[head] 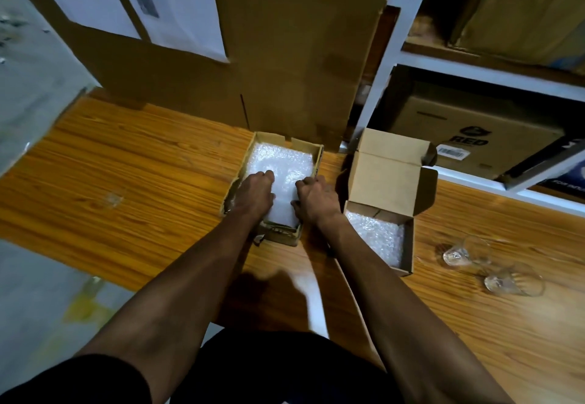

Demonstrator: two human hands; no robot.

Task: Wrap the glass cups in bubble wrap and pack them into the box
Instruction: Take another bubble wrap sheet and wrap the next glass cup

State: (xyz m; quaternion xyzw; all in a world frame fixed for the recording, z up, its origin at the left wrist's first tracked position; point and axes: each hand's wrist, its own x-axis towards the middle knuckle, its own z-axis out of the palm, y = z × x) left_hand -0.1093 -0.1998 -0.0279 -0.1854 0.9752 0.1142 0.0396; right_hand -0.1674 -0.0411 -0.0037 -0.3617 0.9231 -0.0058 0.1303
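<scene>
Dark clothing at the bottom of the view and two bare forearms lead up to the hands, both reaching into a shallow cardboard tray (316, 163) toward the back of the desk (126, 182). Left hand (254, 189) and right hand (315, 196) each have their fingers (300, 183) curled onto a stack of bubble wrap (281, 163) lying in that tray; they appear to be pinching its top sheet, probably to peel one piece free for wrapping, though the exact pinch is hard to make out. Using both hands likely keeps the flimsy sheet from dragging the ones below along with it.

Just beside the tray on the right stands a small cardboard box (408, 245), lid flap tipped up and back, its floor already lined with bubble wrap, seemingly ready to cushion what goes in. Further toward the right edge of the desk lie two glass cups (468, 251), both on their sides, bare and close together, well apart from the hands; neither is wrapped nor packed yet, so the task looks to be at its start. Lying down they could roll, and they sit near enough to each other to knock.

Orange-brown wood grain covers the desk. Behind the tray leans a tall cardboard sheet (294, 55) with printed papers (177, 1) pinned to the cardboard left of it. A white shelf unit (474, 64) at the right holds more cartons, and grey floor shows at the lower left.
</scene>
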